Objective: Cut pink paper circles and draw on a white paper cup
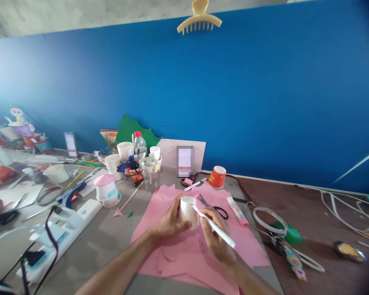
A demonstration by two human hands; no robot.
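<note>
My left hand (169, 221) is wrapped round a small white paper cup (188, 211), held on its side above a sheet of pink paper (184, 250). My right hand (217, 237) pinches a white pen (215, 227), whose tip touches the cup's wall. Black-handled scissors (217, 209) lie on the pink paper just behind my right hand. A pink glue stick (237, 211) lies to the right of them.
A red paper cup (217, 177) lies tipped at the back. A white power strip (64, 229), a blue glue gun (69, 196), a pink-lidded cup (106, 190), a bottle (139, 145) and several cups crowd the left. White cables (273, 225) lie right.
</note>
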